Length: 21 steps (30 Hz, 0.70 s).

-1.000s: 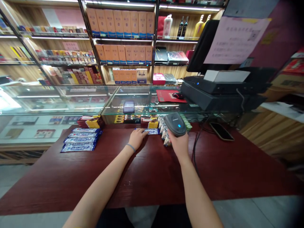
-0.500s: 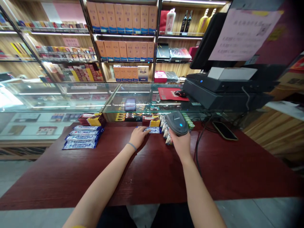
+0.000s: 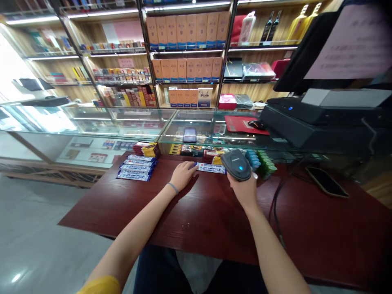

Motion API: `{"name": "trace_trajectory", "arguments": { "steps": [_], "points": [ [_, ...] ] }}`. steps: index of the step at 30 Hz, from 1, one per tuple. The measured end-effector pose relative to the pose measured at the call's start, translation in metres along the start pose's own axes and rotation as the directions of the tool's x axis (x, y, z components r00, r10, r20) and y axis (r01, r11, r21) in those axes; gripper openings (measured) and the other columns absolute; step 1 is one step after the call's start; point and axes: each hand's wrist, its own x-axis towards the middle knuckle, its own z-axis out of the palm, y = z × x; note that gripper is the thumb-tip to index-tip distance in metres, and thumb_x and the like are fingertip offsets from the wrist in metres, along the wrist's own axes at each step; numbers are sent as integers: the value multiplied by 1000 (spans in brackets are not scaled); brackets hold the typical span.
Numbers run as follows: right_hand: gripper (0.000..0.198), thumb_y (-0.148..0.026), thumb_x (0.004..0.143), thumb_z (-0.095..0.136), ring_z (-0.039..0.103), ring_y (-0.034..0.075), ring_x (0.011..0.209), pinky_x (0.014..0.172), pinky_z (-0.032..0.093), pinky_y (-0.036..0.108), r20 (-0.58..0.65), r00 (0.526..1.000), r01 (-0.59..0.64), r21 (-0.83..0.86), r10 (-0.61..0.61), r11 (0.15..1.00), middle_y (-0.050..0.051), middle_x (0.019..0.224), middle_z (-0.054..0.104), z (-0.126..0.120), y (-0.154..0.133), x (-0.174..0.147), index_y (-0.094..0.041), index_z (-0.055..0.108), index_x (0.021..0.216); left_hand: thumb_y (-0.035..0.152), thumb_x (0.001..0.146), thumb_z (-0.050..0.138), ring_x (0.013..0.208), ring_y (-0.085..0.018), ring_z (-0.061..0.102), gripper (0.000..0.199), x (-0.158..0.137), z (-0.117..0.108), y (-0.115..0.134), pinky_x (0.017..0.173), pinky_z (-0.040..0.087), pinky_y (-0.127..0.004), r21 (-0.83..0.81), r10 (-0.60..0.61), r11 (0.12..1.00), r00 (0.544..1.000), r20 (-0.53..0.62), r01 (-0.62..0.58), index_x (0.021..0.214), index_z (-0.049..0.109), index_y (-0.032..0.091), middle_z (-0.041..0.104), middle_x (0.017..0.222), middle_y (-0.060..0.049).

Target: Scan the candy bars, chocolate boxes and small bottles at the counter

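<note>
My left hand (image 3: 183,176) rests on the counter, its fingers closed on the left end of a blue-and-white wrapped snack bar (image 3: 210,168) that lies flat. In my right hand (image 3: 244,191) is a dark handheld barcode scanner (image 3: 235,163) with a lit blue light. The scanner is held above the counter at the bar's right end and hides part of what lies behind it. To the left sits a fanned pile of similar blue-and-white bars (image 3: 134,168), beside stacked yellow-and-brown packs (image 3: 147,149).
Green-topped cylindrical packs (image 3: 267,165) stand right of the scanner. A phone (image 3: 327,181) and a black cable (image 3: 277,204) lie on the dark red counter (image 3: 202,220). Behind are a glass display case (image 3: 171,126), a red mat (image 3: 241,124) with a mouse, and a monitor (image 3: 309,45).
The view has swung left, so the scene sits further right. The scanner has moved left relative to the cylindrical packs. More of the bar shows beyond my left fingers.
</note>
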Motion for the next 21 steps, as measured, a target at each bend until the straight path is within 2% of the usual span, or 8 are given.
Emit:
{"name": "trace_trajectory", "arguments": {
  "steps": [3, 6, 9, 12, 17, 21],
  "points": [
    [42, -38, 77, 69, 72, 30, 99, 85, 58, 43, 57, 998, 8, 47, -11, 999, 14, 106, 76, 14, -3, -10, -17, 63, 114, 22, 96, 52, 124, -29, 53, 41, -33, -27, -22, 102, 46, -46, 28, -69, 997, 997, -37, 70, 135, 61, 26, 59, 135, -12],
    [46, -37, 78, 68, 72, 30, 103, 86, 58, 41, 165, 985, 31, 57, -40, 998, 13, 107, 76, 26, -13, -22, -19, 61, 120, 22, 95, 53, 123, -29, 53, 40, -68, -51, -46, 104, 46, -47, 56, -136, 989, 989, -59, 139, 134, 62, 26, 59, 135, -12],
    [50, -38, 78, 67, 73, 32, 103, 83, 58, 39, 278, 960, 33, -14, -28, 999, 11, 102, 77, 34, -24, -31, -22, 59, 124, 22, 96, 51, 124, -29, 53, 39, -99, -71, -70, 104, 47, -47, 106, -197, 973, 978, -63, 203, 134, 63, 26, 59, 134, -12],
    [51, -37, 78, 66, 75, 33, 95, 76, 57, 38, 373, 926, 86, -84, -49, 993, 9, 95, 78, 40, -35, -40, -24, 58, 127, 21, 97, 49, 124, -29, 53, 39, -125, -88, -93, 104, 47, -48, 167, -255, 951, 965, -62, 262, 133, 63, 27, 59, 135, -12],
    [32, -32, 79, 65, 76, 29, 73, 59, 50, 29, 462, 870, 271, -154, -173, 950, 4, 79, 77, 52, -46, -53, -25, 60, 109, 19, 96, 49, 126, -30, 52, 40, -153, -100, -124, 106, 45, -48, 234, -327, 913, 943, -70, 334, 133, 63, 27, 58, 137, -12],
    [30, -27, 76, 65, 74, 26, 66, 54, 43, 27, 504, 810, 420, -144, -299, 896, 3, 75, 75, 57, -47, -60, -24, 58, 105, 24, 98, 46, 127, -29, 51, 39, -161, -97, -136, 108, 44, -46, 240, -350, 902, 933, -78, 358, 134, 63, 25, 57, 138, -12]
  ]
}}
